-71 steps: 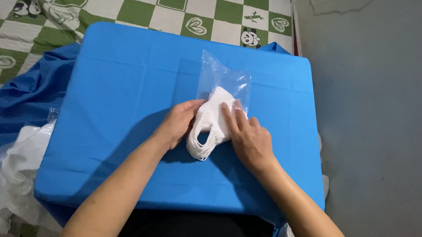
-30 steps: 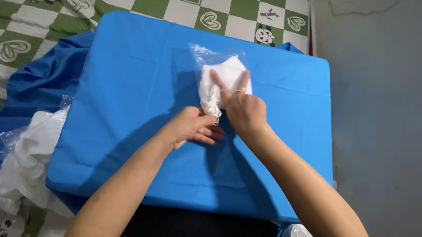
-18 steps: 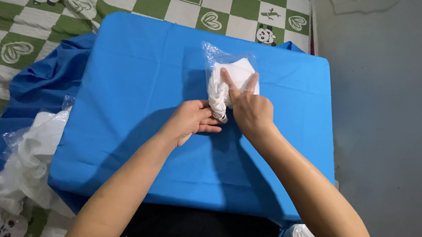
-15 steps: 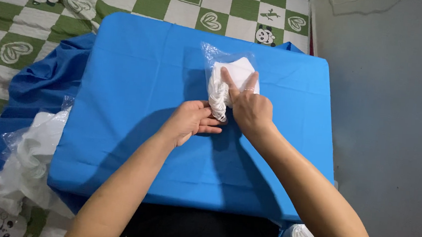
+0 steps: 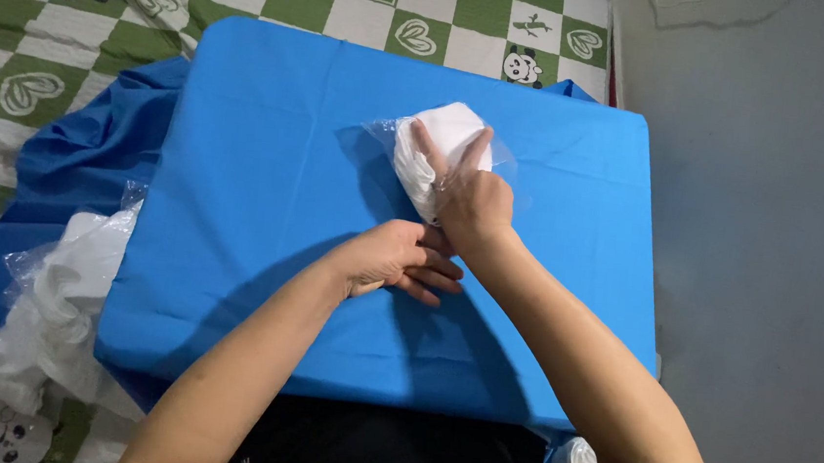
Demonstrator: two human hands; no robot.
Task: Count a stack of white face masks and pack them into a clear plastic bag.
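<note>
Garments, white and bagged (image 5: 52, 321), lie heaped at left. Left hand (image 5: 395, 260) rests flat on blue cloth (image 5: 271, 152), gripping nothing. Right hand (image 5: 469, 197), fingers spread, presses folded white garment (image 5: 449, 136) inside clear bag (image 5: 510, 166), upper centre.

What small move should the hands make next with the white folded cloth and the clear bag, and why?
Probably the right hand should push the white cloth a little deeper into the clear plastic bag. Its fingers already press on the cloth, whose near end seems to be at the bag's opening. The left hand rests flat on the blue cover.
</note>
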